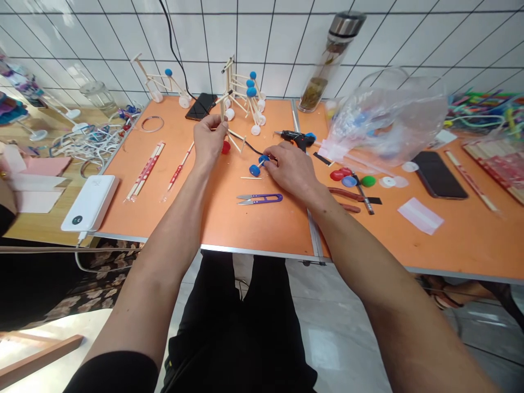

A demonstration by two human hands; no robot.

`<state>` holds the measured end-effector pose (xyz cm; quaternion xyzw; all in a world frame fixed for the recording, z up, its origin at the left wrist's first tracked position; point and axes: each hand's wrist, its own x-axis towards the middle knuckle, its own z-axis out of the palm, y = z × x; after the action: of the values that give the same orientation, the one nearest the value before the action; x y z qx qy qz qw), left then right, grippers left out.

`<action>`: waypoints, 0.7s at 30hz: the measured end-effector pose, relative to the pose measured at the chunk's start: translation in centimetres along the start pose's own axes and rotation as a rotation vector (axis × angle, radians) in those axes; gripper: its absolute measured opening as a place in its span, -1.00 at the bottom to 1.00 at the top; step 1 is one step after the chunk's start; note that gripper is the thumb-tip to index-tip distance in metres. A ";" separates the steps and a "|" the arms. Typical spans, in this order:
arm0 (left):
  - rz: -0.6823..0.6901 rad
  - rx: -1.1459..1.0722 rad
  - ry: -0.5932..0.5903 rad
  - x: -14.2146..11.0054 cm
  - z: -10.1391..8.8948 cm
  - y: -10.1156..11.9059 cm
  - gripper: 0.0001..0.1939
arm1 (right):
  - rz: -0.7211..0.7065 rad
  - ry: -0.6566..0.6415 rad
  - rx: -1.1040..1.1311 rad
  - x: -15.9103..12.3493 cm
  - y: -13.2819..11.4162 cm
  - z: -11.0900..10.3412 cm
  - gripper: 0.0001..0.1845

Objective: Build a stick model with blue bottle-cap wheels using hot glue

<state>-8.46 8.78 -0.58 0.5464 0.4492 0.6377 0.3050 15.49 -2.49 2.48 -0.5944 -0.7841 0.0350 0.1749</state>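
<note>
My left hand [209, 143] is closed on a small frame of glued wooden sticks [236, 143], which stands on the orange table. A red cap [225, 147] sits low beside that frame. My right hand [289, 168] rests on the table, with its fingertips pinching a pair of blue caps joined by a stick [254, 171]. Just below lie a short loose stick [251, 178] and purple-handled thread snips [260, 199]. Behind my hands stand finished-looking stick models with blue balls and white wheels [251, 93].
A black glue gun [295, 138] lies beyond my right hand, its cable crossing the table. Red-handled pliers [346, 195], a marker and coloured caps [368, 181] lie to the right. Further off are a plastic bag [388, 120], a tall bottle [327, 65] and a phone [439, 174]; a power bank [90, 203] sits left.
</note>
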 end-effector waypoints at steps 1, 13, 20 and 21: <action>0.005 0.004 0.000 0.1 0.0 -0.2 -0.95 | 0.001 -0.003 -0.002 0.0 0.0 0.0 -0.62; 0.027 0.061 -0.029 0.6 -0.2 -1.5 -0.70 | -0.006 0.002 -0.011 -0.2 0.1 0.0 -0.61; 0.009 0.015 0.003 -0.6 0.3 0.4 -0.81 | -0.013 -0.003 -0.024 -0.3 0.0 -0.1 -0.59; 0.003 0.011 0.000 -0.8 0.3 0.6 -0.80 | -0.013 -0.001 -0.025 -0.2 0.0 0.0 -0.59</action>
<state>-7.90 7.92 -0.32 0.5489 0.4519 0.6355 0.3009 15.53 -2.73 2.47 -0.5914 -0.7884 0.0241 0.1674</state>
